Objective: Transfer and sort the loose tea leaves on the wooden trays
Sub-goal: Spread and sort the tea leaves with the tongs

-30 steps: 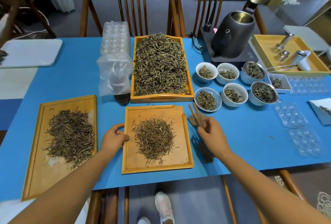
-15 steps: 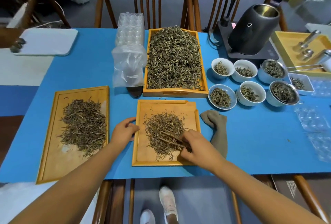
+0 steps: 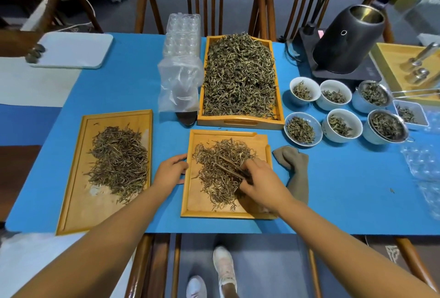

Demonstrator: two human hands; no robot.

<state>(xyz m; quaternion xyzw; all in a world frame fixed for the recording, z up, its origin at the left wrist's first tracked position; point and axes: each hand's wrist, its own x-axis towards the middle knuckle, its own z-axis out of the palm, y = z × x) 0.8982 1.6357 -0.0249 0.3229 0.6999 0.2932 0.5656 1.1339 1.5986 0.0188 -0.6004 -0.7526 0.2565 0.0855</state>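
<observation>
A small wooden tray (image 3: pixel 197 209) lies in front of me with a pile of loose tea leaves (image 3: pixel 219 174) on it. My right hand (image 3: pixel 259 183) grips dark wooden tweezers (image 3: pixel 231 166), whose tips point left into that pile. My left hand (image 3: pixel 170 174) holds the tray's left edge. A long wooden tray (image 3: pixel 76 202) at the left carries a second spread of tea leaves (image 3: pixel 119 164). Behind, a deep wooden tray (image 3: pixel 240 122) is heaped with tea leaves (image 3: pixel 238 76).
Several white bowls of tea (image 3: pixel 301 128) stand at the right, beside a black kettle (image 3: pixel 350 40) on its base. A grey cloth (image 3: pixel 295 169) lies right of the small tray. A clear plastic bag (image 3: pixel 179 83), clear blister trays (image 3: pixel 183 36) and a white board (image 3: pixel 71 50) lie behind.
My right hand brought the tweezers from the blue mat, right of the small tray, onto the tea pile and lowered their tips into the leaves. The left hand stayed at the tray's edge.
</observation>
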